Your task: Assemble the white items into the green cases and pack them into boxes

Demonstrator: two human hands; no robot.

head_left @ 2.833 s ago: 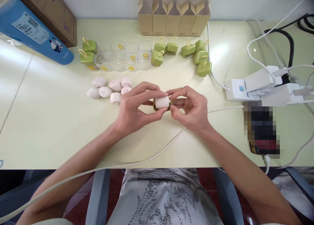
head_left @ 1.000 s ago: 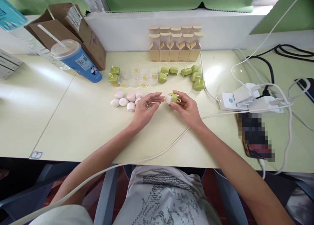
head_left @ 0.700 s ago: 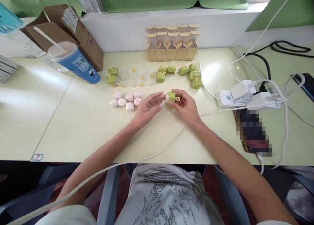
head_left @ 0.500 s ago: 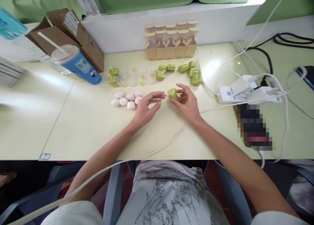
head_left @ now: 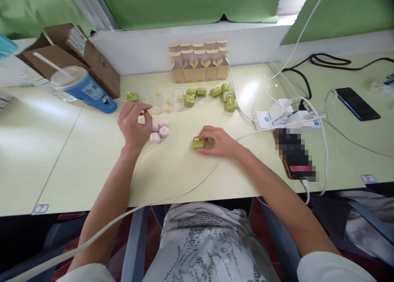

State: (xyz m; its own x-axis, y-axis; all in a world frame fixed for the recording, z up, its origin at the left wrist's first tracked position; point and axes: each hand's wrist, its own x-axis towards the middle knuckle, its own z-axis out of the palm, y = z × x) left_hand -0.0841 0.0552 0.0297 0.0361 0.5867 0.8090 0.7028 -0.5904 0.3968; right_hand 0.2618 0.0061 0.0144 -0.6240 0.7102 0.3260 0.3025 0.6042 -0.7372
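A green case [head_left: 197, 144] is being held by the right hand [head_left: 219, 142] in front of the cardboard boxes [head_left: 200, 74].
It is being pinched between thumb and fingers, jutting past the fingertips; left of the boxes, the left hand [head_left: 134, 124] is being held curled beside pink pieces [head_left: 155, 138], its grip impossible to tell.

Pale yellow table [head_left: 172, 175] against white wall [head_left: 138, 54]; green sheeting [head_left: 184, 7] above; floor [head_left: 258, 223] dark red; chair [head_left: 133, 249] grey-blue; tabletop glare noted
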